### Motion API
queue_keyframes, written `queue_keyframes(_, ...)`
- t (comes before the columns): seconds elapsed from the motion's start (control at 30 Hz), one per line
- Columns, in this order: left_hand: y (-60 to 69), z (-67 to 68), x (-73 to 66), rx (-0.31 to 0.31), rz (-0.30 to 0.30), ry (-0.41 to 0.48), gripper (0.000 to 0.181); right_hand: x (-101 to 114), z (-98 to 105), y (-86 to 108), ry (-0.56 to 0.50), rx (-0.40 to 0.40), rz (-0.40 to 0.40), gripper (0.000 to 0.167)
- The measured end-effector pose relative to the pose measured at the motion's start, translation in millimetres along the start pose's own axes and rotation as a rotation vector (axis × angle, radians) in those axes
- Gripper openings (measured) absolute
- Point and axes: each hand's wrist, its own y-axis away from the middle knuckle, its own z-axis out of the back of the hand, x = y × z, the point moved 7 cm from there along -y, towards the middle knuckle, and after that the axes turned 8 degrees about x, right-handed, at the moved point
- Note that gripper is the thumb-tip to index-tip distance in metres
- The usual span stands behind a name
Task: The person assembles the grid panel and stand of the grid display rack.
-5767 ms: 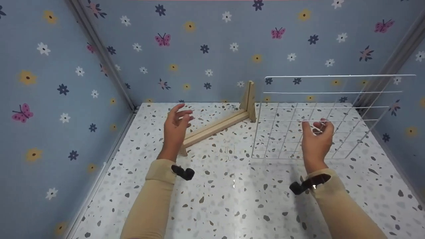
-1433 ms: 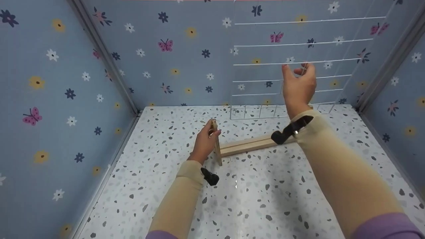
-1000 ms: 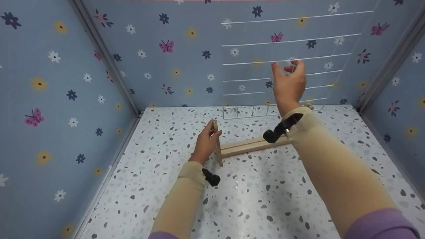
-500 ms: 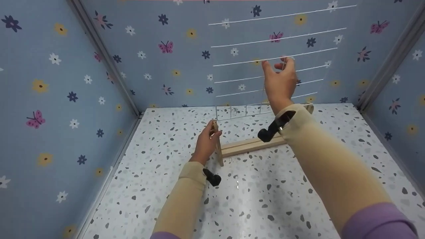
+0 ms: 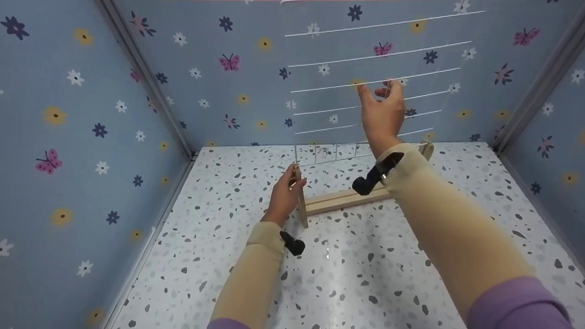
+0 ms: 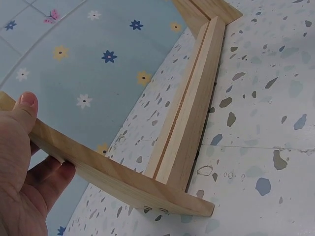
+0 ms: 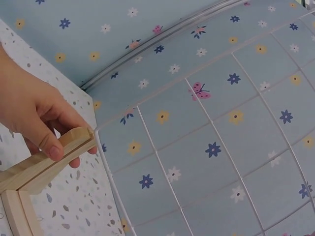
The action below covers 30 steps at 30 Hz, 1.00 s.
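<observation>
A pale wooden stand (image 5: 345, 201) rests on the speckled surface, its grooved bar (image 6: 197, 103) joining two upright end pieces. My left hand (image 5: 283, 196) pinches the top of the near-left end piece (image 6: 113, 172), thumb on one face and fingers on the other. Above the stand my right hand (image 5: 384, 116) grips a white wire grid (image 5: 333, 61) by its wires, holding it upright and slightly tilted. The grid's lower left corner is close to the left end piece's top; whether they touch I cannot tell. My right forearm partly hides the far end piece (image 5: 427, 150).
Flowered blue panels form the back wall (image 5: 256, 68), left wall (image 5: 68, 183) and right wall (image 5: 557, 151). Grey metal strips run along the corners. The white speckled table (image 5: 347, 274) extends between them. A black camera mount is strapped to each wrist.
The stand has been turned and shifted right, and my left hand has taken hold of its end piece. My right hand has raised the grid and carried it left over the stand.
</observation>
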Motion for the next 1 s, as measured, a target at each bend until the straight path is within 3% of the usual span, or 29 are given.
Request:
queue_keyframes(0.33, -0.3, -1.4, -0.6, 0.007, -0.012, 0.001, 0.070, -4.2, 2.7, -2.6, 0.011, -0.013, -0.006, 0.066)
queue_keyframes(0.67, 1.0, -2.9, 7.3, -0.010, 0.032, 0.019, 0.069, -12.3, 0.0, -2.8, 0.023, -0.034, -0.021, 0.060)
queue_keyframes(1.0, -1.6, -1.6, 3.7, -0.012, 0.041, 0.010, 0.069, -13.1, 1.0, -2.6, 0.056, -0.025, -0.007, 0.062)
